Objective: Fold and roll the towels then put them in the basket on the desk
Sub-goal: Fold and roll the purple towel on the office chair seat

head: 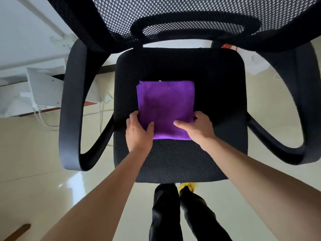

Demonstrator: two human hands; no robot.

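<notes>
Two bare hands grip the near edge of a folded purple towel (165, 106) on the seat of a black office chair (180, 159). The left hand (138, 132) pinches the towel's near-left corner, thumb on top of the cloth and fingers tucked around its side; the right hand (199, 126) clasps the near-right corner the same way, thumb pressed flat on the fabric and fingertips curled at the towel's right border. The towel lies as a neat rectangle at the middle of the seat, its stacked layers showing along the left edge. Both forearms reach in from the bottom of the frame. The chair's mesh backrest (191, 16) fills the top of the view, with curved armrests on either side. The person stands on a glossy pale floor (43, 162) in dark trousers (166, 214), with a white desk frame (40, 84) and cables at left.
</notes>
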